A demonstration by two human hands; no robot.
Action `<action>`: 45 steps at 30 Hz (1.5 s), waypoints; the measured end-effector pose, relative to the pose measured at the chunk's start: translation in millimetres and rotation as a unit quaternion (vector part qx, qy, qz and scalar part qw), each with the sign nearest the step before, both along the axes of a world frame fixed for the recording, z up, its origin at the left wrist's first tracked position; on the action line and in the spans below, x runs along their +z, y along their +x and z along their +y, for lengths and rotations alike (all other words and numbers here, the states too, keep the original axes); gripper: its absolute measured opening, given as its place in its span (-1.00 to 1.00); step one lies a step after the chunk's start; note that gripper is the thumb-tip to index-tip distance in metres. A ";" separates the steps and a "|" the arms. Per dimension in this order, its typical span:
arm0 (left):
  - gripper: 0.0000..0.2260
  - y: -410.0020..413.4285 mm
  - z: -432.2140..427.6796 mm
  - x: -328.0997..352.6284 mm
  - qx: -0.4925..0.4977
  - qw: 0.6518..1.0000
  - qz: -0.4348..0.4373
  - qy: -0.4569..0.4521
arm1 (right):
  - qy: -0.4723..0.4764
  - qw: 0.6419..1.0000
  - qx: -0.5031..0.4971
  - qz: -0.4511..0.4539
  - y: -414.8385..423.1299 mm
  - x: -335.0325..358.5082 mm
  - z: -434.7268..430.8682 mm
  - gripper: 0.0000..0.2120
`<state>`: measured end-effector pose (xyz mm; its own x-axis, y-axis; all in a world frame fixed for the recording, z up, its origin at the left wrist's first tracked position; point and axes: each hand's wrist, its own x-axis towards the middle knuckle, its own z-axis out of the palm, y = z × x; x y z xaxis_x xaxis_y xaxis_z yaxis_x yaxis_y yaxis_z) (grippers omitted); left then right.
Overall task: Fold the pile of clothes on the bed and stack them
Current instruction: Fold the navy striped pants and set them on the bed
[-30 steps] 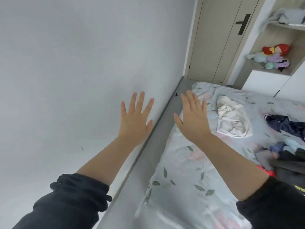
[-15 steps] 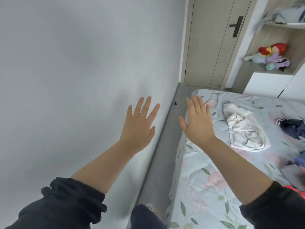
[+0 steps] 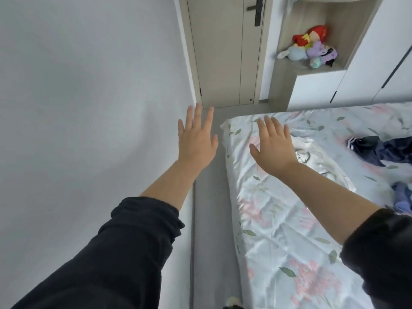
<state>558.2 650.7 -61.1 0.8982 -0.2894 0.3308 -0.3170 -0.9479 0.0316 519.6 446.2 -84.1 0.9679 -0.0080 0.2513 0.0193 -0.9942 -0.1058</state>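
My left hand is raised with fingers straight and spread, above the floor strip between the wall and the bed, holding nothing. My right hand is raised the same way over the bed's left side, empty. Just behind and right of it lies a white garment, partly hidden by my right wrist. A dark navy garment lies further right, and a blue-purple garment shows at the right edge. All rest on the bed with its pale floral sheet.
A grey wall runs along the left, with a narrow grey floor strip beside the bed. A closed door stands ahead. An open shelf with plush toys and white cabinets stand behind the bed.
The view has swung and levelled, bringing the door and bed more upright in frame. Both hands stay raised and spread, empty; the white garment now sits right behind my right hand.
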 end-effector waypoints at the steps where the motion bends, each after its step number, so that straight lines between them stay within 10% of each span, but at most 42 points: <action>1: -0.40 23.3 -6.2 1.4 0.003 1.000 0.004 -0.018 | 0.006 1.000 -0.012 0.004 15.7 1.5 -5.8 -0.36; 19: -0.42 500.8 -137.9 -60.9 -0.265 0.964 0.026 0.004 | 0.043 0.978 -0.201 -0.024 420.8 -14.1 -102.8 -0.35; 35: -0.41 691.0 -317.7 -117.1 -0.377 0.918 0.125 -0.018 | 0.086 0.919 -0.383 0.034 579.2 -70.7 -229.8 -0.35; 45: -0.40 1021.8 -364.6 -109.8 -0.486 0.871 0.029 0.069 | 0.119 0.843 -0.525 0.016 914.3 -97.2 -261.3 -0.37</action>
